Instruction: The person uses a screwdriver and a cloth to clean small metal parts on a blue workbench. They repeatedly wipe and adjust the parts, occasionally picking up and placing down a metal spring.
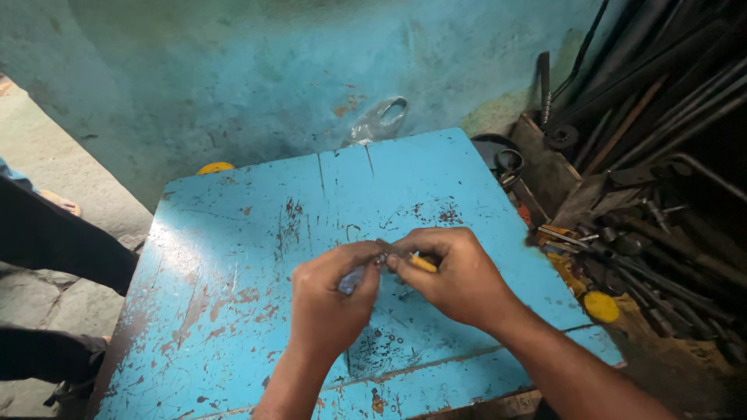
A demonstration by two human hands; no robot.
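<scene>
Item, centre of frame: small grey metal part (352, 278), pinched in the left hand (331, 299) over the worn blue table (233, 257). The right hand (455, 276) is clenched around a yellow-handled tool (424, 264), its tip meeting the part between both thumbs. Right edge: cluttered box of rods and tools (646, 233). Left edge: another person's dark trouser leg (54, 241). Risk, as a judgement: the tip could slip off so small a piece and jab the holding fingers.

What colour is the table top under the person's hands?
Light blue, with the paint scratched and chipped to brown in places; the table top shows best in the head view.
</scene>
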